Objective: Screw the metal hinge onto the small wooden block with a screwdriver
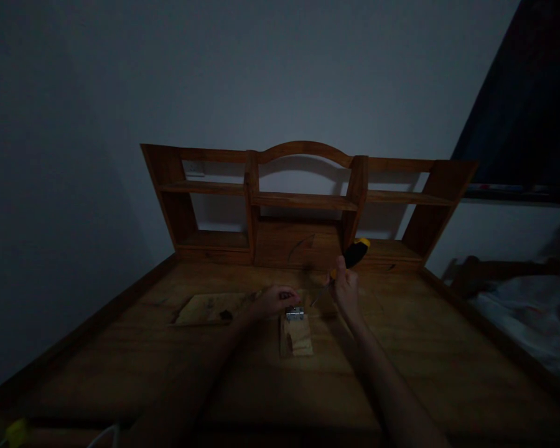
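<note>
My right hand (346,287) is wrapped round a screwdriver with a black and yellow handle (356,253); its thin shaft slants down to the left, the tip a little right of a metal hinge. That silvery hinge (295,313) lies at the far end of a small light wooden block (300,338) on the wooden desk (378,367). Just behind the hinge, my left hand (279,299) has its thumb and fingers pinched together, and whatever they hold is too dark and small to make out. A longer piece of light wood (205,309) lies left, partly behind my left hand.
A wooden shelf unit (303,200) stands along the back of the desk against the wall. Raised wooden edges run down both sides. Beyond the right edge is whitish crumpled material (532,317). Something yellow (17,432) shows at the bottom left.
</note>
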A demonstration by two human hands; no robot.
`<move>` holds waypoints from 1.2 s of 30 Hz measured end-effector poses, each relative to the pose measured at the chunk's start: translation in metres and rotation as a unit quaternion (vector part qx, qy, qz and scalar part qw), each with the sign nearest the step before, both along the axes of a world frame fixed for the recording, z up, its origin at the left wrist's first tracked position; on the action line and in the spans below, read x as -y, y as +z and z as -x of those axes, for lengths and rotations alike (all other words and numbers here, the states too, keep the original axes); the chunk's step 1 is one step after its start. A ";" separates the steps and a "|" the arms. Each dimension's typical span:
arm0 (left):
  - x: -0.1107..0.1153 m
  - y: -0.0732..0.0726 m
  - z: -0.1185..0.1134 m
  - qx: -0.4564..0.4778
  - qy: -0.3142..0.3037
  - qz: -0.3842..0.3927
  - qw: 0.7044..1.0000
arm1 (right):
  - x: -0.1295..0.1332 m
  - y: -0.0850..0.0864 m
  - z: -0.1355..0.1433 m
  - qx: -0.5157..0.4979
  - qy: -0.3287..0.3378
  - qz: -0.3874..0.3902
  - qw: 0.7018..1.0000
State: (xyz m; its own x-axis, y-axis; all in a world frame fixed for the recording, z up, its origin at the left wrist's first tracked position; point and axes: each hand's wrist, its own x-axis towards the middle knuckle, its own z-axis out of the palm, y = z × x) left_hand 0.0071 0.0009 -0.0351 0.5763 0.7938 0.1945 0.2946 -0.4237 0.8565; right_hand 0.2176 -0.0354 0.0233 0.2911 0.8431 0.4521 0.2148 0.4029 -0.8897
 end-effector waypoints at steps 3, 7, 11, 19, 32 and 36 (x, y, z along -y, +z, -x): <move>0.004 0.004 -0.001 -0.017 -0.004 0.006 1.000 | 0.007 -0.007 0.006 0.030 0.008 0.004 1.000; 0.007 0.007 0.000 -0.040 0.000 -0.024 0.999 | 0.018 -0.009 0.015 0.105 0.007 -0.007 0.994; 0.006 0.003 0.002 -0.057 0.002 -0.047 0.997 | 0.025 -0.003 0.016 0.123 -0.015 -0.017 0.992; 0.003 -0.003 0.003 -0.061 -0.012 -0.078 0.995 | 0.024 -0.009 0.018 0.140 -0.004 0.013 0.990; 0.005 0.000 0.002 -0.061 -0.006 -0.102 0.993 | 0.022 -0.010 0.019 0.161 -0.010 0.013 0.987; 0.006 0.003 0.002 -0.077 -0.001 -0.098 0.992 | 0.022 -0.010 0.020 0.159 -0.005 0.011 0.987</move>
